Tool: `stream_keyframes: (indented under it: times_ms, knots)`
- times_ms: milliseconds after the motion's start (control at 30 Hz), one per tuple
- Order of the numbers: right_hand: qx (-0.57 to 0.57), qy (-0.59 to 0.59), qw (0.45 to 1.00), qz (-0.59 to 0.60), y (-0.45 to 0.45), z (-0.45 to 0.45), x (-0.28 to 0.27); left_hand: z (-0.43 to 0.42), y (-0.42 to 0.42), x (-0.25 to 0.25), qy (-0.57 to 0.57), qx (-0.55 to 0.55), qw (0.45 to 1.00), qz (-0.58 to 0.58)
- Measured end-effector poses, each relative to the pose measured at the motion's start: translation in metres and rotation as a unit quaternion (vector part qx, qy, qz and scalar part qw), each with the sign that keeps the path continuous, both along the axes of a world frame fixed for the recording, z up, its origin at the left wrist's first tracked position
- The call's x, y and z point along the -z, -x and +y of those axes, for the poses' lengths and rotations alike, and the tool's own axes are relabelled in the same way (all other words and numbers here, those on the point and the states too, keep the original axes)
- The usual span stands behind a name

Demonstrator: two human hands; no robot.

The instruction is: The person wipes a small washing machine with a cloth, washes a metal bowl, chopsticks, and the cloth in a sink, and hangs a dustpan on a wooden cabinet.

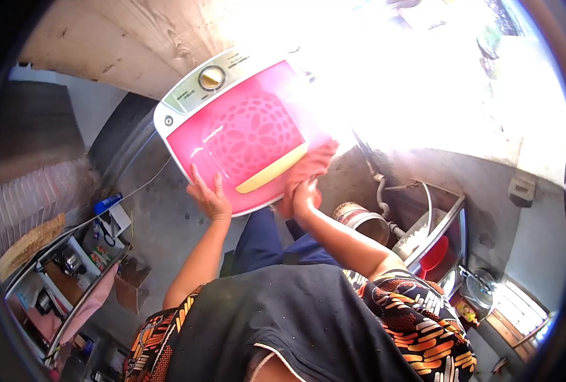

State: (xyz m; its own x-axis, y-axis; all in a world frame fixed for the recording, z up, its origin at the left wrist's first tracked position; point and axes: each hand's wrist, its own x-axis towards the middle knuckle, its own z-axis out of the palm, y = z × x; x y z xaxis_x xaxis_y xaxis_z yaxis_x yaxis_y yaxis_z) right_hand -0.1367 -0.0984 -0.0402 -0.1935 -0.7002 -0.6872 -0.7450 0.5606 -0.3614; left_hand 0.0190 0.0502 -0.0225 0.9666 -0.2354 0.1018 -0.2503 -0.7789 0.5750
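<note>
In front of me stands a washing machine (182, 107) with a white rim, a yellow dial (211, 78) and a see-through pink lid (248, 130) patterned with a flower. A yellow handle strip (271, 168) runs along the lid's near edge. My left hand (210, 198) rests on the machine's near left corner with its fingers spread. At the near right corner my right hand (305, 196) is closed around a bunched pink cloth (316, 160). Strong glare washes out the machine's far right side.
A dirty bucket (362, 223) stands right of my legs, beside a sink (442, 219) holding a red bowl (433, 256). Shelves with trays (73, 267) are at left, near a cardboard box (132, 284). A cable (141, 186) crosses toward the machine.
</note>
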Motion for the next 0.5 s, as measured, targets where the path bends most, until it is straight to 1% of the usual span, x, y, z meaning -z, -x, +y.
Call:
stream_keyframes:
  times_ms: [33,67,133,200,267,333,400,467,500]
  knots:
    - [0.051,-0.044,0.995,-0.074,0.001,0.014,0.001,0.0,0.001,0.001,-0.006,-0.003,1.0,0.008]
    - [0.102,-0.086,0.98,-0.148,0.003,0.03,0.008,0.001,0.0,0.003,-0.003,0.001,1.0,-0.013]
    - [0.201,-0.161,0.921,-0.293,0.011,0.06,0.032,0.001,-0.001,0.011,0.006,0.013,0.999,-0.05]
    - [0.048,-0.317,0.882,-0.346,0.012,0.092,0.064,0.003,0.001,0.012,0.019,0.0,1.0,-0.01]
    - [-0.019,-0.355,0.857,-0.373,0.012,0.096,0.047,0.007,-0.004,0.02,-0.01,0.031,0.998,-0.045]
    - [-0.082,-0.351,0.841,-0.404,0.021,0.088,0.027,0.013,-0.011,0.032,-0.05,-0.001,0.999,-0.002]
    - [-0.141,-0.314,0.832,-0.435,0.05,0.064,0.007,-0.001,-0.003,0.009,-0.105,-0.053,0.991,0.067]
    - [-0.196,-0.257,0.828,-0.459,0.098,0.036,-0.019,0.008,-0.012,0.024,-0.102,-0.032,0.994,0.029]
    - [-0.223,-0.226,0.824,-0.47,0.124,0.021,-0.034,0.009,-0.012,0.024,-0.087,-0.024,0.995,0.033]
